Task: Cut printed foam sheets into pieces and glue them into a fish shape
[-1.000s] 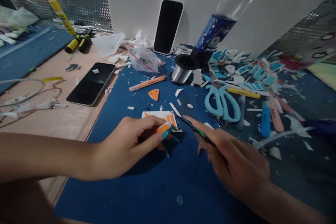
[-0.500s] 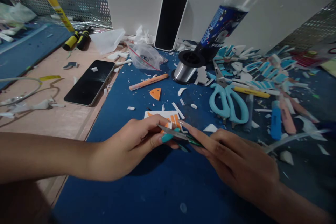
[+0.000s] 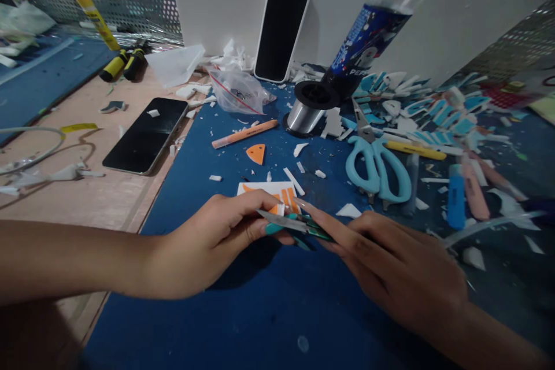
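Note:
My left hand (image 3: 212,240) is closed in a pinch on a small orange-and-white piece (image 3: 277,208), most of it hidden by the fingers. My right hand (image 3: 385,266) grips a craft knife, its green handle largely covered by the fingers. The knife's blade (image 3: 281,219) points left and lies across the left fingertips, close against the piece. Just behind the hands, a white card with orange markings (image 3: 255,188) rests on the blue mat (image 3: 243,324). Farther back lies an orange triangular piece with two small dark holes (image 3: 256,154).
Light-blue scissors (image 3: 377,170), a wire spool (image 3: 307,110) and a tilted Pepsi bottle (image 3: 364,40) stand or lie right of centre. Foam scraps (image 3: 429,115) pile up behind. An orange marker (image 3: 245,134), a flat phone (image 3: 147,136) and an upright phone (image 3: 281,32) are farther left.
The knife blade has shifted slightly left and down across the left fingertips, and the right hand has moved a little. The view has shifted slightly; both grips are unchanged.

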The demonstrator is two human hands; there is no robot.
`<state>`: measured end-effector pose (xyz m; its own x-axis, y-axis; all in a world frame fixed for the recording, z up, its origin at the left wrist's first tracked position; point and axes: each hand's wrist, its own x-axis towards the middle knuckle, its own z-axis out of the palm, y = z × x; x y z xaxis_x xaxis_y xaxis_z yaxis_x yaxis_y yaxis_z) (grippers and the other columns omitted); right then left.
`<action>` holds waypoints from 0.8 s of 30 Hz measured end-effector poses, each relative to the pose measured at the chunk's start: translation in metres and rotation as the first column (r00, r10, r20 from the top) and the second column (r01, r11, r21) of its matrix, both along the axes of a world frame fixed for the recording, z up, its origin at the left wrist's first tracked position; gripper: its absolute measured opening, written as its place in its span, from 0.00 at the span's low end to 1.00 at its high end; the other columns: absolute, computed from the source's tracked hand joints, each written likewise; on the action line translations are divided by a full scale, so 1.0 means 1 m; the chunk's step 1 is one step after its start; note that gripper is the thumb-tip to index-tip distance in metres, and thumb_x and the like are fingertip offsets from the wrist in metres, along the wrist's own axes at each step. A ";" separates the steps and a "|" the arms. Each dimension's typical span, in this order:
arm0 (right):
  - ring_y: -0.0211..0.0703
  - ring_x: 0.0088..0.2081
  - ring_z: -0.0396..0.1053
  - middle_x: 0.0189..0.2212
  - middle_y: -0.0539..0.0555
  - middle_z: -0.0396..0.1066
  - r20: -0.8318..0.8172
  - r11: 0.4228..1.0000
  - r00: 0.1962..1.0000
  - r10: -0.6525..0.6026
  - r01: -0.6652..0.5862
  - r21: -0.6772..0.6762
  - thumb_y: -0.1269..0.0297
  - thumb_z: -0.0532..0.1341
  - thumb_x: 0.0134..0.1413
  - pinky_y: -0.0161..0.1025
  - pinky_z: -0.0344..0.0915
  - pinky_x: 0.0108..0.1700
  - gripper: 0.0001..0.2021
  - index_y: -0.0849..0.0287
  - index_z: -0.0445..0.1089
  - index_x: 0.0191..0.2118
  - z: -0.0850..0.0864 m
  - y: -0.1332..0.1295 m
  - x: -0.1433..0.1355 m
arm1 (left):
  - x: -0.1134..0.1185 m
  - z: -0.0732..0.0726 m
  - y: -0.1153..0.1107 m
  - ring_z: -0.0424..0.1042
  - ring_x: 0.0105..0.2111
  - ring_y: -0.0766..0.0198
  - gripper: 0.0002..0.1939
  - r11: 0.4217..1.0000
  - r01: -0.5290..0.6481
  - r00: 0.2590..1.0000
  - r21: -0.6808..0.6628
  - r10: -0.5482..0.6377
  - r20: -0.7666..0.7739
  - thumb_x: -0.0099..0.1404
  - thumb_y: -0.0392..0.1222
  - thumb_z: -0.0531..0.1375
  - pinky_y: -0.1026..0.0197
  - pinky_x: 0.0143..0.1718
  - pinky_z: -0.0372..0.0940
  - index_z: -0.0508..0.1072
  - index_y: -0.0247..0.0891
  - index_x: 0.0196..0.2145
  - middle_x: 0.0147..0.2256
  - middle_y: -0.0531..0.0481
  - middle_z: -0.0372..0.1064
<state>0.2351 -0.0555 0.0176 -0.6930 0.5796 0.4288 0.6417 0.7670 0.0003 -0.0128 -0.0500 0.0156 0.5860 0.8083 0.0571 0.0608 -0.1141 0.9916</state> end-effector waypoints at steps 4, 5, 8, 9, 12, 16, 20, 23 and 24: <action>0.34 0.22 0.62 0.22 0.47 0.64 0.008 1.000 1.000 0.013 -0.013 0.010 0.75 0.50 0.62 0.31 0.57 0.24 0.26 0.54 0.54 0.64 0.006 0.001 -0.003 | 0.000 0.000 0.000 0.74 0.40 0.69 0.09 1.000 -0.007 1.000 -0.001 0.007 -0.009 0.71 0.34 0.49 0.69 0.43 0.66 0.68 0.38 0.43 0.39 0.51 0.74; 0.33 0.22 0.62 0.22 0.47 0.64 0.017 1.000 1.000 0.019 -0.019 0.009 0.75 0.50 0.62 0.31 0.57 0.24 0.25 0.54 0.55 0.63 0.008 0.002 -0.004 | 0.000 0.000 0.000 0.74 0.40 0.69 0.08 1.000 -0.011 1.000 -0.001 0.011 -0.019 0.71 0.35 0.50 0.69 0.43 0.66 0.68 0.39 0.42 0.39 0.51 0.73; 0.32 0.22 0.64 0.21 0.46 0.65 0.029 0.999 0.999 0.029 -0.030 0.011 0.76 0.50 0.62 0.30 0.57 0.25 0.22 0.55 0.60 0.60 0.010 0.002 -0.006 | 0.000 0.001 0.000 0.73 0.40 0.70 0.08 1.000 -0.012 0.999 -0.014 0.011 -0.048 0.71 0.34 0.50 0.70 0.42 0.65 0.67 0.39 0.42 0.39 0.52 0.73; 0.32 0.22 0.64 0.21 0.46 0.65 0.024 1.000 0.999 0.028 -0.028 0.013 0.76 0.50 0.62 0.30 0.57 0.25 0.21 0.56 0.63 0.58 0.011 0.002 -0.006 | 0.000 0.002 0.000 0.73 0.40 0.71 0.08 1.000 -0.012 0.999 -0.016 0.011 -0.048 0.71 0.34 0.50 0.70 0.42 0.65 0.67 0.39 0.42 0.39 0.52 0.73; 0.32 0.23 0.64 0.21 0.47 0.64 0.017 1.000 0.999 0.027 -0.027 0.010 0.77 0.52 0.61 0.30 0.57 0.26 0.17 0.59 0.68 0.52 0.009 0.002 -0.006 | 0.000 0.003 0.000 0.72 0.40 0.72 0.09 1.000 -0.008 0.999 -0.008 0.008 -0.049 0.71 0.32 0.49 0.72 0.43 0.64 0.68 0.39 0.42 0.38 0.53 0.73; 0.32 0.23 0.62 0.21 0.47 0.64 0.006 0.999 1.000 0.019 -0.019 0.027 0.76 0.52 0.61 0.31 0.56 0.26 0.15 0.59 0.70 0.49 0.006 0.002 -0.005 | 0.000 0.002 0.000 0.73 0.40 0.72 0.09 1.000 -0.012 0.998 -0.018 0.011 -0.062 0.71 0.33 0.50 0.72 0.42 0.64 0.67 0.39 0.42 0.39 0.53 0.73; 0.32 0.23 0.62 0.21 0.47 0.63 0.016 0.999 1.000 0.027 -0.027 0.033 0.76 0.53 0.61 0.32 0.55 0.26 0.15 0.60 0.69 0.50 0.006 0.002 -0.004 | 0.000 0.003 0.000 0.72 0.41 0.73 0.09 1.000 -0.002 0.999 0.013 0.003 -0.040 0.70 0.32 0.50 0.72 0.43 0.64 0.68 0.38 0.42 0.39 0.53 0.73; 0.32 0.23 0.62 0.22 0.47 0.63 0.016 0.999 0.999 0.040 -0.040 0.031 0.76 0.53 0.61 0.32 0.56 0.26 0.15 0.60 0.68 0.51 0.007 0.002 -0.003 | 0.000 0.003 0.000 0.72 0.41 0.73 0.09 1.000 -0.001 0.999 0.005 0.002 -0.044 0.71 0.32 0.49 0.73 0.43 0.63 0.68 0.38 0.42 0.38 0.53 0.73; 0.32 0.23 0.62 0.22 0.47 0.63 0.020 0.999 0.999 0.038 -0.039 0.029 0.76 0.53 0.61 0.31 0.57 0.27 0.16 0.59 0.68 0.52 0.007 0.002 -0.003 | 0.000 0.003 0.000 0.72 0.41 0.74 0.09 1.000 -0.003 0.999 0.002 0.003 -0.045 0.71 0.32 0.49 0.73 0.43 0.63 0.68 0.38 0.42 0.38 0.53 0.73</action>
